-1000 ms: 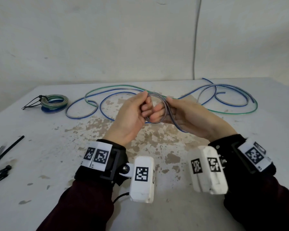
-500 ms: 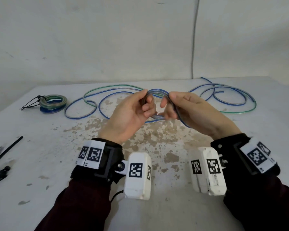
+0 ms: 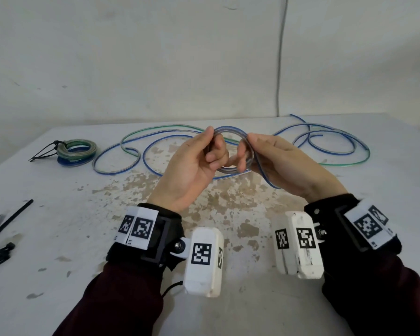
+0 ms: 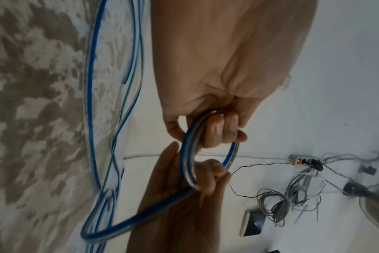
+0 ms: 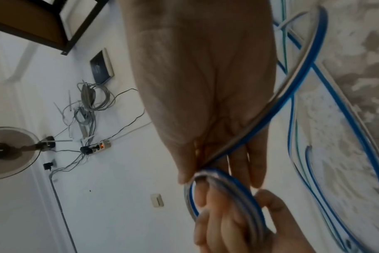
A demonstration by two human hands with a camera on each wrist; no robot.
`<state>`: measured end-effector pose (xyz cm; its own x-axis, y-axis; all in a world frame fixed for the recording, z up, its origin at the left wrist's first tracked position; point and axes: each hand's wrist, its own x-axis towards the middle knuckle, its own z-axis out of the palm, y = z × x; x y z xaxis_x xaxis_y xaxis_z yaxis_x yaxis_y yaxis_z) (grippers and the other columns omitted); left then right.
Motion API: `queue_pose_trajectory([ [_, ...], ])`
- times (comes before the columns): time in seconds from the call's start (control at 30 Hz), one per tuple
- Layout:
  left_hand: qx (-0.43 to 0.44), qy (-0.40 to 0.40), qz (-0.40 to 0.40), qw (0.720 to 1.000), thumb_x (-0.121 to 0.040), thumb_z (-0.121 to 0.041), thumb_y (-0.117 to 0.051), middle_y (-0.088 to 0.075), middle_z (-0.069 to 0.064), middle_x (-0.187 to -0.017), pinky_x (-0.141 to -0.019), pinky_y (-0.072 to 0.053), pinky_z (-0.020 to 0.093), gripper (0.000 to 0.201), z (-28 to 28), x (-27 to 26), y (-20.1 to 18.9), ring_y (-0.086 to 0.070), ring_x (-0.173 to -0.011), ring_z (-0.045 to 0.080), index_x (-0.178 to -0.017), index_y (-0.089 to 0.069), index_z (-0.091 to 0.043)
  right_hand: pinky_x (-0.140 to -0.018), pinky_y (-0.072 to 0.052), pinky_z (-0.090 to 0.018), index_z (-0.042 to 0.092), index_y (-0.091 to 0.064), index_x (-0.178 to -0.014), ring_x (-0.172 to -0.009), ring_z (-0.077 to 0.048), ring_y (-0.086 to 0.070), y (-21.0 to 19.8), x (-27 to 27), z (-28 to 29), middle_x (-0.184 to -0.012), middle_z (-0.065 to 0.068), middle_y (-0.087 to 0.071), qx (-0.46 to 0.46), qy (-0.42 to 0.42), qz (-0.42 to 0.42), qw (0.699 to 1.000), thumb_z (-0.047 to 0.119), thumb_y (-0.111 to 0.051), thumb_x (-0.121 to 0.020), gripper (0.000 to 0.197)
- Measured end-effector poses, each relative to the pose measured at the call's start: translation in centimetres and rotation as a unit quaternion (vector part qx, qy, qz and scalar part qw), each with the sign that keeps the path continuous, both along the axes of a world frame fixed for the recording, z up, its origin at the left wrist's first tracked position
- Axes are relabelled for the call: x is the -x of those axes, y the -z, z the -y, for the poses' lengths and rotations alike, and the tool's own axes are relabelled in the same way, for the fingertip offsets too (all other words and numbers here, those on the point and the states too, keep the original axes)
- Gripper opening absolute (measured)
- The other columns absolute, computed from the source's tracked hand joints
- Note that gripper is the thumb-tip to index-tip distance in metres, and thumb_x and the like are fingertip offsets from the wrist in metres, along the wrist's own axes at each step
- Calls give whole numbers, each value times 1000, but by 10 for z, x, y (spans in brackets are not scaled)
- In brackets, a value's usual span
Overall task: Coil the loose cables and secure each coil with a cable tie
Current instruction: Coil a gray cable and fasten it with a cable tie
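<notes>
A small coil (image 3: pixel 230 169) of blue-and-clear cable is held above the table between both hands. My left hand (image 3: pixel 204 154) grips the coil's left side with curled fingers (image 4: pixel 218 130). My right hand (image 3: pixel 250 151) pinches its right side, and the cable's free run (image 3: pixel 264 175) passes under that palm, also seen as a blue strand (image 5: pixel 270 109). The loose blue cable (image 3: pixel 121 169) and a green one (image 3: pixel 344 163) sprawl over the table behind. A finished tied coil (image 3: pixel 77 151) lies at the far left.
Black cable ties (image 3: pixel 3 229) lie at the table's left edge. The white table (image 3: pixel 58 238) has worn brown patches in its middle. A wall stands right behind it, with a thin grey cord (image 3: pixel 280 69) running down it.
Both hands have risen slightly and the small coil has been turned, with the right hand shifting its pinch along the loop. The cables on the table lie as before.
</notes>
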<state>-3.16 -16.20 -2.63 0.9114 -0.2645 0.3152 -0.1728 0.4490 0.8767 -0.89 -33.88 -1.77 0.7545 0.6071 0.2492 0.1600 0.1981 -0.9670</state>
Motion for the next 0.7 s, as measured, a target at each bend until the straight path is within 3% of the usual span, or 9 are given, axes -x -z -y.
queue_pose_trajectory([
  [0.1, -43, -11, -20, 999, -100, -21, -28, -31, 0, -56, -60, -39, 22, 39, -2, 1, -3, -37, -52, 16, -70, -49, -8, -86, -50, -28, 8, -51, -79, -55, -13, -47, -1, -1, -9, -50, 5, -35, -10, 35, 11, 999, 22, -30, -102, 35],
  [0.2, -129, -35, -9, 991, -98, -32, -35, -32, 2, -56, -60, -40, 24, 41, -6, 2, -4, -42, -52, 19, -68, -50, -8, -69, -45, -25, 8, -49, -77, -49, -14, -27, -2, 1, -13, -53, 3, -21, 33, 51, 23, 998, 25, -34, -102, 33],
  [0.27, -164, -57, 16, 985, -100, -29, -39, -31, 1, -56, -60, -39, 20, 39, -6, 1, -1, -41, -52, 16, -69, -49, -8, -65, -45, -22, 7, -51, -78, -49, -15, -27, -3, 2, -12, -53, 2, -22, 52, 54, 26, 997, 26, -34, -102, 34],
  [0.33, -134, -73, 31, 988, -102, -25, -38, -33, -3, -57, -64, -34, 21, 36, -5, 0, 1, -35, -52, 10, -70, -47, -9, -71, -49, -23, 4, -58, -84, -53, -17, -45, -3, 3, -9, -54, -2, -40, 51, 40, 5, 998, 26, -32, -102, 38],
  [0.4, -77, -84, 14, 993, -102, -23, -36, -38, -8, -57, -65, -32, 23, 35, -4, -3, 2, -32, -53, 9, -72, -46, -9, -80, -51, -24, 0, -61, -94, -76, -22, -64, -2, 3, -5, -71, -10, -62, 37, 12, -22, 999, 26, -31, -101, 40],
  [0.43, -51, -82, -4, 995, -102, -22, -36, -39, -8, -57, -63, -32, 23, 34, -4, -3, 2, -32, -53, 9, -73, -46, -9, -83, -50, -24, 0, -61, -96, -83, -23, -65, -2, 3, -4, -76, -11, -65, 33, 6, -21, 999, 25, -32, -100, 39],
  [0.5, -34, -66, -30, 997, -102, -20, -34, -40, -4, -59, -61, -33, 23, 34, -3, -2, 0, -35, -54, 11, -74, -49, -9, -81, -49, -25, 3, -59, -92, -72, -19, -62, -1, 1, -4, -64, -3, -56, 36, 33, 11, 999, 22, -30, -102, 37],
  [0.6, -126, -59, -7, 990, -103, -21, -31, -39, 6, -62, -62, -44, 26, 36, 0, -2, 1, -48, -54, 18, -78, -52, -4, -66, -46, -24, 7, -57, -85, -49, -11, -35, -2, -2, -7, -53, 7, -29, 57, 98, 34, 993, 22, -30, -104, 36],
  [0.7, -219, -70, 49, 972, -101, -23, -39, -39, 16, -75, -67, -47, 33, 31, -2, -3, 6, -54, -55, 15, -83, -54, -3, -52, -37, -16, 6, -59, -81, -46, -7, -25, 0, 1, -10, -52, 10, -26, 97, 103, 55, 988, 21, -35, -103, 35],
])
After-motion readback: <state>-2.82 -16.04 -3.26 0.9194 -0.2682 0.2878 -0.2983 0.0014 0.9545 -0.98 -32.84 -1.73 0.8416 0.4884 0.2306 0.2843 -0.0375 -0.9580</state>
